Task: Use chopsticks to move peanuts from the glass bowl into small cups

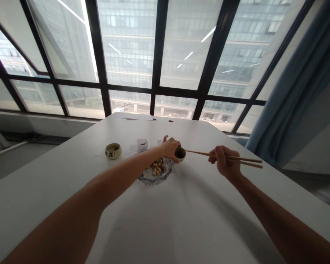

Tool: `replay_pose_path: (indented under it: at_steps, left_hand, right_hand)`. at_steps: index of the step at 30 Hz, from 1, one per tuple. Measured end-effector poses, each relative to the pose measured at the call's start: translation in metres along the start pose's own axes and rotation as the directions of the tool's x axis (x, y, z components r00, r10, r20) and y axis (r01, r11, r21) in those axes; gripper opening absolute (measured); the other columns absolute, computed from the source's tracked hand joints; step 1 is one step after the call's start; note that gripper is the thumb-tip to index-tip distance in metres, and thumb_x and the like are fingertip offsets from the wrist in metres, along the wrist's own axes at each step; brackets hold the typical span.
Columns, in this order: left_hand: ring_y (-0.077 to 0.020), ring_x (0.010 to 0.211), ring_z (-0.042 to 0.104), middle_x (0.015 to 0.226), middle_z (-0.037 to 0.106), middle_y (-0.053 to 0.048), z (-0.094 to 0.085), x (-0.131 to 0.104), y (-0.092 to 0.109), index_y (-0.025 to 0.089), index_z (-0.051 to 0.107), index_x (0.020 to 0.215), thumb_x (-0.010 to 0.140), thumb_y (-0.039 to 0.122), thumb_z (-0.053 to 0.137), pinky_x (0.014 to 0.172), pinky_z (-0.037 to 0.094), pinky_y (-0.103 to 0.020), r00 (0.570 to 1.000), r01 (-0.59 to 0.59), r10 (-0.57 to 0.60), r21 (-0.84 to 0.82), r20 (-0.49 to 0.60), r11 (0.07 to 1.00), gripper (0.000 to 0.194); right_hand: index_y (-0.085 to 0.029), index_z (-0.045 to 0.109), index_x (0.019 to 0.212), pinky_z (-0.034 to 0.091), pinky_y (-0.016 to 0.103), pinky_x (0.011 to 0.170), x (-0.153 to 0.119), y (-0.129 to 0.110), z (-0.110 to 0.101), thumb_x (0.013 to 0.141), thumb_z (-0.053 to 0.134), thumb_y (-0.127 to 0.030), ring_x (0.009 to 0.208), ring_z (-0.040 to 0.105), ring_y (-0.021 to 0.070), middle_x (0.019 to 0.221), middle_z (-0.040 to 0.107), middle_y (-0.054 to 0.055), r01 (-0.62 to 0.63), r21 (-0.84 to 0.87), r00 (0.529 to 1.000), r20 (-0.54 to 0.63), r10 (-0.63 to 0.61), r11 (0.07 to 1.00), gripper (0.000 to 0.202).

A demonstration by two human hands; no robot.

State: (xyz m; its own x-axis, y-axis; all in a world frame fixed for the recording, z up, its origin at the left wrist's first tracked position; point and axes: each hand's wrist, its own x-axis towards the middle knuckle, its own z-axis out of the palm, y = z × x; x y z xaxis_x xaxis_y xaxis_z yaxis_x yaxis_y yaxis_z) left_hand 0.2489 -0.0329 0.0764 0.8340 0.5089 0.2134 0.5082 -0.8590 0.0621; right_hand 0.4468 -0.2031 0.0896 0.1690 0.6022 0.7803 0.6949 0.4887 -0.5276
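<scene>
My left hand (170, 148) reaches across a clear glass plate and grips a small ceramic cup (181, 158), which is tilted with its dark mouth toward the right. A pair of wooden chopsticks (244, 160) is in my right hand (225, 161), fingers closed around them. Their tips point left and end at the cup's mouth; whether they hold anything is hidden. Below my left wrist, light brown nuts or similar small pieces (158, 167) lie on the glass plate (154, 180).
A second ceramic cup (113, 151) with dark characters stands to the left. Behind the plate is a small white container (142, 144), with another pale one partly behind my left hand. Papers (133, 116) lie at the table's far edge by the windows. A blue curtain (286, 99) hangs at right.
</scene>
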Motion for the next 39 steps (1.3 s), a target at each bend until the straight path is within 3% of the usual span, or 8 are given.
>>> replay_pose_path:
  at_steps: [5, 10, 21, 26, 29, 33, 39]
  left_hand:
    - [-0.0318, 0.125, 0.051, 0.124, 0.066, -0.011, 0.002, -0.003, 0.001, 0.018, 0.058, 0.124, 0.058, 0.054, 0.083, 0.119, 0.008, -0.054, 0.999, -0.018, 0.018, 0.013, -0.032, 1.0, 0.079]
    - [-0.0329, 0.126, 0.05, 0.124, 0.067, -0.011, 0.004, 0.0, -0.003, 0.019, 0.061, 0.125, 0.06, 0.063, 0.078, 0.118, 0.011, -0.054, 1.0, 0.026, -0.026, 0.004, -0.006, 1.0, 0.081]
    - [-0.0336, 0.128, 0.05, 0.125, 0.068, -0.013, -0.004, 0.003, 0.0, 0.02, 0.063, 0.127, 0.07, 0.072, 0.066, 0.118, 0.009, -0.059, 0.991, 0.082, -0.085, 0.032, 0.107, 0.996, 0.077]
    - [-0.034, 0.138, 0.042, 0.142, 0.058, -0.015, -0.011, -0.007, -0.005, 0.022, 0.051, 0.141, 0.075, 0.071, 0.063, 0.118, 0.005, -0.061, 0.993, 0.085, -0.085, -0.001, 0.081, 0.996, 0.084]
    - [-0.0301, 0.142, 0.039, 0.146, 0.055, -0.014, -0.025, -0.036, -0.019, 0.02, 0.046, 0.146, 0.085, 0.063, 0.059, 0.121, 0.004, -0.056, 0.996, 0.059, -0.061, -0.031, -0.068, 0.998, 0.076]
    - [-0.0297, 0.135, 0.048, 0.14, 0.061, -0.011, -0.048, -0.102, -0.055, 0.022, 0.059, 0.134, 0.092, 0.052, 0.053, 0.122, 0.004, -0.055, 0.958, 0.031, -0.019, 0.036, -0.287, 0.999, 0.052]
    - [-0.0294, 0.121, 0.06, 0.124, 0.07, -0.008, -0.054, -0.201, -0.116, 0.025, 0.07, 0.111, 0.091, 0.048, 0.053, 0.12, 0.015, -0.055, 0.86, 0.25, -0.204, 0.038, -0.468, 0.967, 0.035]
  right_hand:
    - [-0.021, 0.063, 0.066, 0.046, 0.026, 0.042, -0.002, -0.005, 0.003, 0.098, 0.043, -0.064, 0.04, 0.057, 0.014, 0.048, 0.063, 0.003, 0.016, -0.051, 0.999, 0.05, -0.013, 0.999, 0.057]
    - [-0.021, 0.065, 0.064, 0.047, 0.027, 0.046, 0.002, -0.009, 0.008, 0.092, 0.05, -0.067, 0.046, 0.061, 0.016, 0.055, 0.067, 0.004, 0.017, -0.179, 0.967, 0.253, 0.029, 0.984, 0.056]
    - [-0.021, 0.065, 0.067, 0.048, 0.028, 0.046, 0.006, -0.016, 0.009, 0.086, 0.05, -0.077, 0.048, 0.062, 0.0183, 0.056, 0.067, 0.006, -0.105, -0.218, 0.948, 0.273, 0.164, 0.97, 0.061]
    - [-0.02, 0.065, 0.068, 0.05, 0.029, 0.046, 0.005, -0.018, 0.015, 0.087, 0.049, -0.076, 0.048, 0.064, 0.0188, 0.057, 0.069, 0.007, -0.129, -0.219, 0.95, 0.253, 0.184, 0.967, 0.061]
    - [-0.02, 0.064, 0.066, 0.049, 0.028, 0.044, 0.011, -0.024, 0.014, 0.088, 0.049, -0.076, 0.046, 0.064, 0.0183, 0.055, 0.068, 0.006, -0.121, -0.234, 0.951, 0.25, 0.18, 0.965, 0.061]
    - [-0.02, 0.064, 0.065, 0.043, 0.026, 0.038, 0.021, -0.03, 0.009, 0.086, 0.05, -0.077, 0.042, 0.061, 0.0176, 0.051, 0.066, 0.005, -0.119, -0.267, 0.941, 0.277, 0.195, 0.956, 0.063]
    - [-0.019, 0.064, 0.063, 0.041, 0.025, 0.035, 0.026, -0.029, 0.01, 0.084, 0.05, -0.079, 0.038, 0.058, 0.016, 0.049, 0.064, 0.006, -0.103, -0.271, 0.936, 0.3, 0.186, 0.957, 0.065]
